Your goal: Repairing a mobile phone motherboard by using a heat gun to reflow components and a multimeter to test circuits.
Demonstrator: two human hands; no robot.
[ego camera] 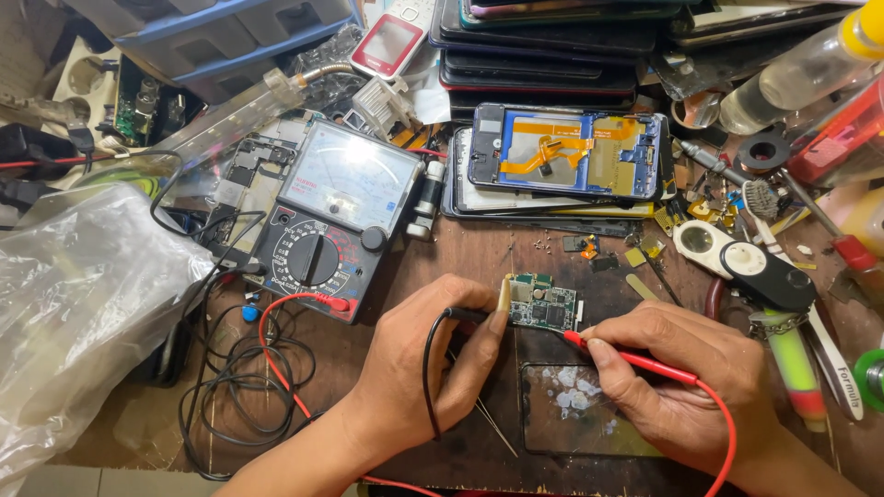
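A small green circuit board [545,302] lies on the worn wooden bench [460,248]. My left hand [433,359] grips a black test probe [471,315] whose tip touches the board's left edge. My right hand [677,373] pinches a red test probe [635,361], its tip at the board's lower right corner. Both leads run back to an analog multimeter [331,216] at upper left, its dial and needle face tilted toward me.
An opened phone with orange flex cable [566,152] rests on stacked phones [543,55] behind the board. A clear plastic bag [74,294] fills the left. Tangled black wires [239,368], a loupe [746,262], bottles [801,74] and tools crowd the right.
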